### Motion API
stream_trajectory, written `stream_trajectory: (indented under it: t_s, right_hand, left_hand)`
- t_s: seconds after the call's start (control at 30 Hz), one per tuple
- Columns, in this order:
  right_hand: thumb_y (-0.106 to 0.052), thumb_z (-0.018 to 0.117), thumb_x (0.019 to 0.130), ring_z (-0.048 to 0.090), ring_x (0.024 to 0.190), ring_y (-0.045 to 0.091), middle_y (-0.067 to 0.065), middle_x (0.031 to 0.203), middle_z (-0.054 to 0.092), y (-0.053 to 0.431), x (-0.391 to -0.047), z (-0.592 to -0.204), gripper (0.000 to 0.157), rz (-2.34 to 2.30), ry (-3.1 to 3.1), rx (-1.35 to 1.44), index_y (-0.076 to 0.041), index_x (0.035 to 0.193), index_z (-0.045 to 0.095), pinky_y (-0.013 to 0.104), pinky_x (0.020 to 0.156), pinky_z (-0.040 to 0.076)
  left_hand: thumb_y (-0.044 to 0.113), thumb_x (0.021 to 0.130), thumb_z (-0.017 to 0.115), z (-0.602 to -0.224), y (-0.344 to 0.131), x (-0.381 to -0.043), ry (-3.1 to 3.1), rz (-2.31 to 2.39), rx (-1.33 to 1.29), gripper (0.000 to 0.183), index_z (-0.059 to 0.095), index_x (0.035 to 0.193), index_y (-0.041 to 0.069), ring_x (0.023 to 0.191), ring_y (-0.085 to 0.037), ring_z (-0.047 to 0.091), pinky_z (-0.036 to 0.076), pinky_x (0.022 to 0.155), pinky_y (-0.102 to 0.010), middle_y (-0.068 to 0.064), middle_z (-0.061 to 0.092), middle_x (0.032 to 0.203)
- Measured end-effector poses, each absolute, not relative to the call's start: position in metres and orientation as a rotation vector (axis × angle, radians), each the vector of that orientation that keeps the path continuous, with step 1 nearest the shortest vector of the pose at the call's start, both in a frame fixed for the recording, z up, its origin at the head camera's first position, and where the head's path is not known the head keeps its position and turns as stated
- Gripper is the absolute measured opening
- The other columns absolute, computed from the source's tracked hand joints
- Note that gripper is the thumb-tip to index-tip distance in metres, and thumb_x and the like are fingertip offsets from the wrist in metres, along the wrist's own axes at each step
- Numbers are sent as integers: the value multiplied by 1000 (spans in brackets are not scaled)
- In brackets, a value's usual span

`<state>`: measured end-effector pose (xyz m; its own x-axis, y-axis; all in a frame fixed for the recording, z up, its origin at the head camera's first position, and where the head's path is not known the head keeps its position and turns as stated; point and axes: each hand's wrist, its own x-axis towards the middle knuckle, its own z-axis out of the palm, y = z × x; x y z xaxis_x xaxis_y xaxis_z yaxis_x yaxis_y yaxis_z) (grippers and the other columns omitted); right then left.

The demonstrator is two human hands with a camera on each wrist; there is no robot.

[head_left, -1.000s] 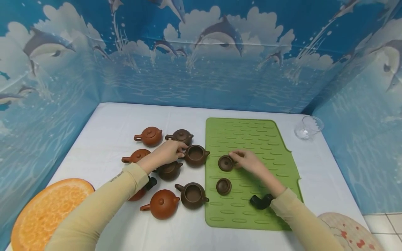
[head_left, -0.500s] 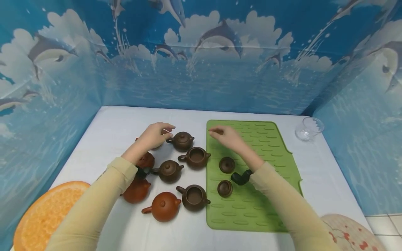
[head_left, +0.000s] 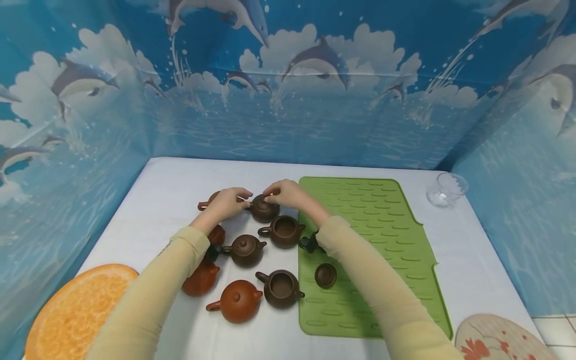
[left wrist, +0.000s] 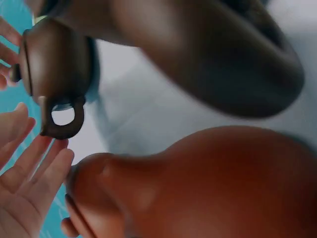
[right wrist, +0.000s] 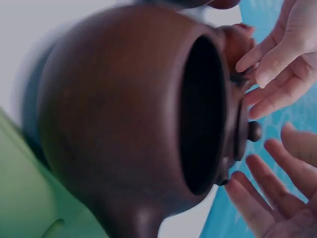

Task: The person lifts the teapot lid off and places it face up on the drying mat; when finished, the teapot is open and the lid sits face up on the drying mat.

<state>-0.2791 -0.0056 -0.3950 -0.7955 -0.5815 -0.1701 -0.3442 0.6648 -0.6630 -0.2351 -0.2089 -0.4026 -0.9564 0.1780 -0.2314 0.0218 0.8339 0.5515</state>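
Note:
At the far row, a dark brown lidded teapot [head_left: 264, 211] sits between my two hands. My left hand [head_left: 226, 204] is at its handle side, fingers loosely extended, fingertips right at the handle [left wrist: 64, 124] in the left wrist view. From the other side my right hand [head_left: 291, 195] reaches over the lid, its fingers spread near the lid knob [right wrist: 254, 131] in the right wrist view. Just in front stands an open dark teapot [head_left: 284, 231], lidless. A reddish teapot [head_left: 211, 200] is partly covered by my left hand.
Nearer stand a lidded dark teapot [head_left: 245, 250], a lidless one [head_left: 281, 288] and several reddish teapots, including one [head_left: 240, 301] at the front. An upturned lid [head_left: 325, 275] lies on the green mat [head_left: 369, 200]. A glass cup [head_left: 445, 190] stands far right.
My right hand let go of the upturned lid on the mat and moved left to the far dark teapot. My left hand left the open teapot's handle for the far teapot's handle side.

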Motion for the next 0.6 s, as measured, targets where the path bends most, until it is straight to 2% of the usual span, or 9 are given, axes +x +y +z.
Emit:
stream_trajectory:
  t_s: [0.2,0.37,0.6]
  right_hand:
    - [-19,63,97,58,125,26,8,128,67,-16,-279,-399,30,-756,2516,-793,-9,125,68,39,104,48]
    - [-19,65,96,61,119,25,6,121,70,-21,-279,-401,24,-695,2593,-825,-11,118,71,38,100,50]
    - [-18,71,91,66,108,24,6,111,74,-20,-280,-401,17,-689,2661,-862,-8,105,73,36,94,53]
  left_hand:
    - [15,100,59,-414,-208,-235,2771,728,186,37,59,136,9,121,-33,60,50,100,-47,-16,65,129]
    - [15,100,58,-417,-206,-238,2817,714,144,33,63,133,12,110,-30,65,53,89,-42,-16,68,123]
    - [14,99,60,-415,-197,-242,2839,671,89,31,65,129,10,96,-26,67,53,78,-36,-16,71,114]
